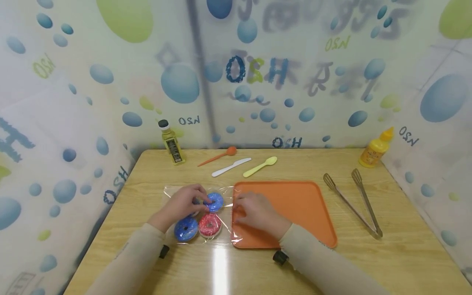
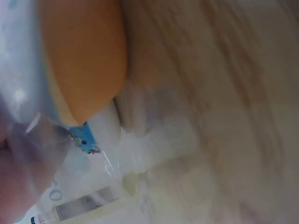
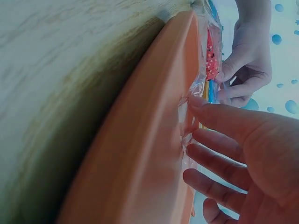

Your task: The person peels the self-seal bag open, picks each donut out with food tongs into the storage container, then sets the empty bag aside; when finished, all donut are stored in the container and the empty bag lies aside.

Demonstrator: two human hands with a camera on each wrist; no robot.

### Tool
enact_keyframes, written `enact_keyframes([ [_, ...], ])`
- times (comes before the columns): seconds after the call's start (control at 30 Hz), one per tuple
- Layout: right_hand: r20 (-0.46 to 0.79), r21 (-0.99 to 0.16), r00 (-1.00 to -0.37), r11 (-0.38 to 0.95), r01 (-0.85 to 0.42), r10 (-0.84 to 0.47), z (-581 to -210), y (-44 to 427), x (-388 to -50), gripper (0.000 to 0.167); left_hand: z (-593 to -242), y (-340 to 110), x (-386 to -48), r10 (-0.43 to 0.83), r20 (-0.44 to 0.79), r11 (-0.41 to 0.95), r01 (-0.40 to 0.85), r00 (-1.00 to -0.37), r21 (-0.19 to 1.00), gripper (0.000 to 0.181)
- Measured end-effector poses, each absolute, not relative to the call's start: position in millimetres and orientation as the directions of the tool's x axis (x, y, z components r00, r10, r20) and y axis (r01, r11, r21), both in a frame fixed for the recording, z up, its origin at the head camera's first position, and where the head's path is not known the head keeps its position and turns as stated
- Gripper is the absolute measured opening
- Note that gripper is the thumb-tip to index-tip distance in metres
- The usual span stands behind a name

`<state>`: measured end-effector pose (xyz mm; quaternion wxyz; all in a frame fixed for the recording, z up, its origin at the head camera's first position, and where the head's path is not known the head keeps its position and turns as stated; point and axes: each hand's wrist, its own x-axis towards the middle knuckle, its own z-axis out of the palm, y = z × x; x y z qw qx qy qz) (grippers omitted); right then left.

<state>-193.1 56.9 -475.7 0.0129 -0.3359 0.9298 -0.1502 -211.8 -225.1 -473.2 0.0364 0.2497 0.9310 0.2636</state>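
A clear plastic bag [image 1: 228,234] holds several ring donuts. My left hand [image 1: 184,203] lies over its upper left part, thumb and fingers bent round the near edge of a blue donut [image 1: 217,201]. Below are another blue donut [image 1: 186,229] and a pink one [image 1: 209,225]. In the left wrist view, a strip of blue donut [image 2: 85,139] shows between thumb and finger. My right hand [image 1: 260,213] is above the left side of the orange tray [image 1: 298,205]; the right wrist view shows its fingers [image 3: 219,170] spread and loosely bent, its thumb touching the plastic.
Metal tongs [image 1: 375,233] lie spread at the right, with a yellow bottle [image 1: 375,151] behind. An orange spoon [image 1: 231,151], a white knife [image 1: 231,167] and a yellow spoon [image 1: 260,166] lie beyond the bag and tray. An oil bottle [image 1: 172,147] stands at the back left.
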Motion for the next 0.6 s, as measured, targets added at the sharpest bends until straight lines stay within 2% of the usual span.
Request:
enact_keyframes([
  [0.23,0.08,-0.312,-0.772,0.72,-0.621,-0.631,-476.5,58.4,-193.4,0.026,-472.0,-224.8,-209.8,0.499,0.14,0.703,0.494,-0.855,0.511,0.007],
  [0.4,0.078,-0.326,-0.772,0.716,-0.618,-0.631,-473.7,61.2,-192.2,0.026,-467.6,-229.5,-206.8,0.489,0.19,0.671,0.506,-0.851,0.542,0.007],
  [0.6,0.077,-0.343,-0.772,0.71,-0.615,-0.631,-477.3,68.3,-191.7,0.027,-460.5,-235.1,-204.0,0.474,0.222,0.688,0.516,-0.852,0.511,0.007],
])
